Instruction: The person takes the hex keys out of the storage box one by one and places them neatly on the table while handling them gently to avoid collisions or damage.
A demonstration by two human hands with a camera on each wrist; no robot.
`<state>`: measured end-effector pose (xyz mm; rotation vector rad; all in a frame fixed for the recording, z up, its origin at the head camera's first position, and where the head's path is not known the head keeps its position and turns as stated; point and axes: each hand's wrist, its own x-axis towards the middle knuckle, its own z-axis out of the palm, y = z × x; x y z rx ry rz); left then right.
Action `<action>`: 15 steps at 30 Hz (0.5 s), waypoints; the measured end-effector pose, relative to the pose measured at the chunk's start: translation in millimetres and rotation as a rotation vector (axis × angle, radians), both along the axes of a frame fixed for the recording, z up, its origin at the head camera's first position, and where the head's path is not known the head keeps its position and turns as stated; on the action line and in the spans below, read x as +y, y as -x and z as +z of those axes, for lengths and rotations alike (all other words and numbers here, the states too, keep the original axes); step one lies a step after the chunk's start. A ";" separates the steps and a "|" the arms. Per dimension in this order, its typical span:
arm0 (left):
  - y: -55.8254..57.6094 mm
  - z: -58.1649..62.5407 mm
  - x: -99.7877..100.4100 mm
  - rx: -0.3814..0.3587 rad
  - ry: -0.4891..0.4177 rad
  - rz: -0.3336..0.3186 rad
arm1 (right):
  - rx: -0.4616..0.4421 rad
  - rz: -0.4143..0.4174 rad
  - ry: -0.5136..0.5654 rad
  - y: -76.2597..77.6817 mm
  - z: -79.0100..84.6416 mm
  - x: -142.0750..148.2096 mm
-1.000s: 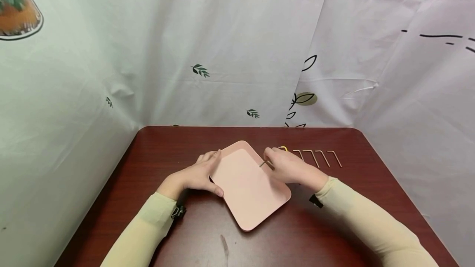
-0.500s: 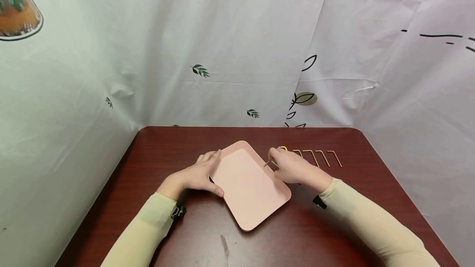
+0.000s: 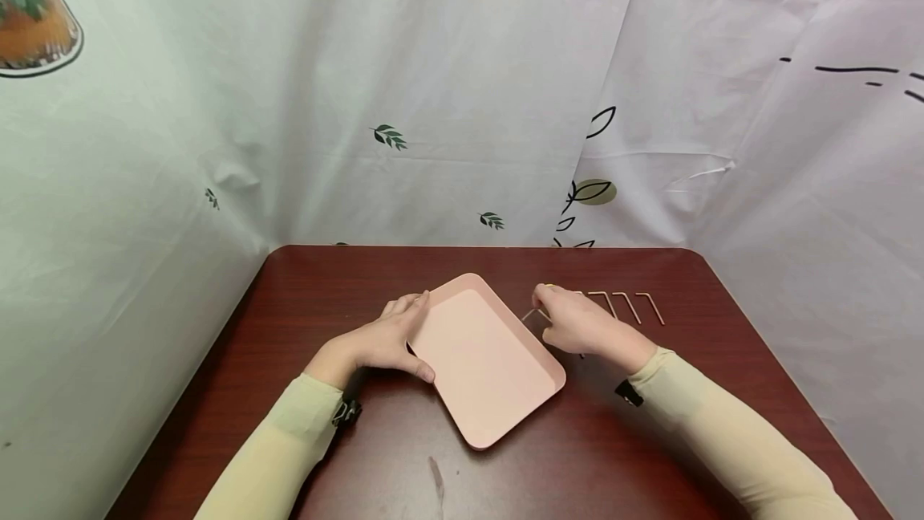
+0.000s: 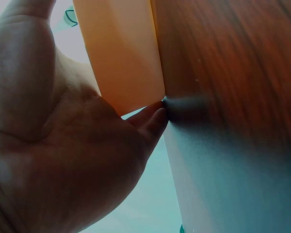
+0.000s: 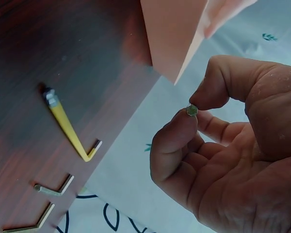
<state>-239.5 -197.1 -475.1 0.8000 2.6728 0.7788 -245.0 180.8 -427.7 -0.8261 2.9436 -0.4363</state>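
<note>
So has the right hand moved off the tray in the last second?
Yes. The right hand, pinching a small hex key, has shifted right, from over the pink tray to just past its right edge, toward the keys on the table.

- We pinch a small metal hex key (image 5: 192,110) between our right thumb and forefinger, its hexagonal end facing us, just off the tray's right rim.
- The empty pink tray (image 3: 482,359) lies flat, skewed, its left edge against our left fingers (image 3: 404,313).
</note>
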 end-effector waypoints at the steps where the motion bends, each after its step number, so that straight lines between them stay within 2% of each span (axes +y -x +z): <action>1: 0.1 0.2 -0.1 0.000 -0.002 0.000 | 0.004 0.000 0.003 0.2 0.1 1.2; 15: -1.2 2.1 -0.1 -0.005 -0.003 0.003 | -0.008 -0.033 0.004 5.1 1.7 14.4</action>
